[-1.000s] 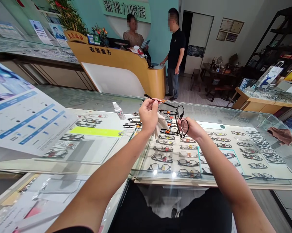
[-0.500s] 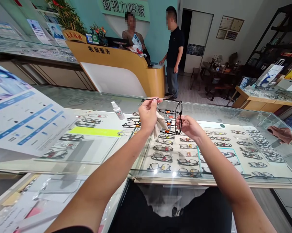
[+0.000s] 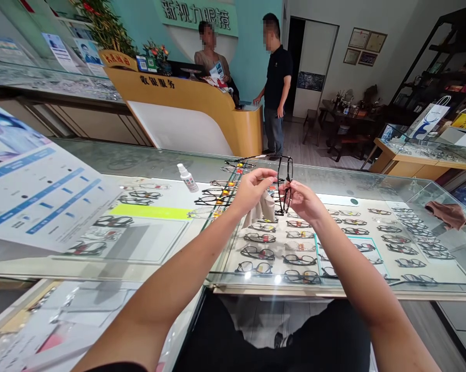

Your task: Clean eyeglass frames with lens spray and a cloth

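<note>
Pinched in my right hand [image 3: 303,201] is a pair of black-framed eyeglasses [image 3: 280,173], held up on edge above the glass counter, one temple reaching out to the left. My left hand [image 3: 252,190] is closed with a light beige cloth [image 3: 262,211] hanging below its fingers. Its fingertips are close to the eyeglasses' frame; whether they touch it I cannot tell. A small white spray bottle [image 3: 187,179] stands on the counter left of my left hand.
Under the glass of the display counter [image 3: 225,281] lie rows of eyeglasses. A printed leaflet [image 3: 35,186] stands at left. A brown cloth [image 3: 448,214] lies at right. Beyond, one person is behind the cashier desk [image 3: 186,103] and another stands beside it.
My left hand has moved right and slightly down with the cloth, from along the eyeglasses' temple to near the frame front. My right hand still holds the eyeglasses, which have turned slightly.
</note>
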The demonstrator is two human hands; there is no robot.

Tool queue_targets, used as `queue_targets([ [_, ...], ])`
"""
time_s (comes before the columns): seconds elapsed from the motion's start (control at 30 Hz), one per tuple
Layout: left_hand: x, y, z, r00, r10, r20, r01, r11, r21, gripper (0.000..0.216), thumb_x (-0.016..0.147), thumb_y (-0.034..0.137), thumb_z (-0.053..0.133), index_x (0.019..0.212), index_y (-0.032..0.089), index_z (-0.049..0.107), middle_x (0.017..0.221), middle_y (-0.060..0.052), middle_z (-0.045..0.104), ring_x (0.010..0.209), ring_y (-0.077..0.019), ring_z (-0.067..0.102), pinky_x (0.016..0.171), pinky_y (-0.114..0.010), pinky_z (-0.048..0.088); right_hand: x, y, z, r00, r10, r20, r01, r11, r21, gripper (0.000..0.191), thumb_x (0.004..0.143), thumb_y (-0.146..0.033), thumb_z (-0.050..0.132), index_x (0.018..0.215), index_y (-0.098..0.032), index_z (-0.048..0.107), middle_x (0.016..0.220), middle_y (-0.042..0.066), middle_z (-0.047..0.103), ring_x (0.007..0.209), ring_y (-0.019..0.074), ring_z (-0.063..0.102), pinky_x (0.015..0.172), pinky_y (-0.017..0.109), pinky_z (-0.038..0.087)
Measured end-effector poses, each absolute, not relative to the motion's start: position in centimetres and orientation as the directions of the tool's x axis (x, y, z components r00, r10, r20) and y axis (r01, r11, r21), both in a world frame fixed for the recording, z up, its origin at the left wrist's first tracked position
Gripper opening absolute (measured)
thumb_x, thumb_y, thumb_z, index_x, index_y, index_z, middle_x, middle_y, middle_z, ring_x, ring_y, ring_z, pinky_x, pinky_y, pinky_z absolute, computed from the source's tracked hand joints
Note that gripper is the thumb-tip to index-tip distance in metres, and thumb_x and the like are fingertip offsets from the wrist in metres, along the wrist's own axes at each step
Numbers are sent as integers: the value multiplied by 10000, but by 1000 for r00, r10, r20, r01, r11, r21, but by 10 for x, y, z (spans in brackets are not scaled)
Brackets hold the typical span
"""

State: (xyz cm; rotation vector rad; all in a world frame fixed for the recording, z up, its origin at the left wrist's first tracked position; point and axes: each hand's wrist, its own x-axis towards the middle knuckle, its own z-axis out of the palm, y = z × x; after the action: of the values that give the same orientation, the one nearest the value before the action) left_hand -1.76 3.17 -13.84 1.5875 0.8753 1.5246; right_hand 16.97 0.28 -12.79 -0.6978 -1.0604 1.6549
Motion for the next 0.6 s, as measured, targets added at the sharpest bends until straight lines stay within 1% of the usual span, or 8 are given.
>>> queue_targets([
  [0.1,-17,32,-140,106,883,458,-38,-457,889,288,789,423,822,963,193,822,976,-88,831,913,-237,769,825,-347,612,170,3,-129,-342,937,73,-434,-89,-896,236,771,-391,863,853,-210,734,947,42,753,909,166,673,826,276,566],
  [0.3,-18,34,-142,149,884,442,-80,-435,897,289,788,451,848,931,201,830,953,-83,825,842,-211,735,768,-328,599,171,2,-129,-360,930,79,-435,-92,-896,249,764,-390,884,854,-209,737,966,47,757,915,166,670,839,280,568],
  [0.43,-20,34,-141,160,890,427,-78,-420,904,302,793,470,856,911,196,808,922,-70,801,800,-190,700,747,-316,578,171,1,-127,-378,921,91,-439,-92,-894,281,737,-405,915,843,-207,746,960,39,760,906,160,664,842,276,569],
  [0.6,-20,36,-142,167,898,407,-113,-392,913,305,772,465,870,861,192,770,841,-37,745,748,-163,646,726,-296,543,172,0,-128,-368,927,78,-439,-99,-893,287,761,-405,906,852,-200,727,980,53,761,927,161,675,850,267,566],
])
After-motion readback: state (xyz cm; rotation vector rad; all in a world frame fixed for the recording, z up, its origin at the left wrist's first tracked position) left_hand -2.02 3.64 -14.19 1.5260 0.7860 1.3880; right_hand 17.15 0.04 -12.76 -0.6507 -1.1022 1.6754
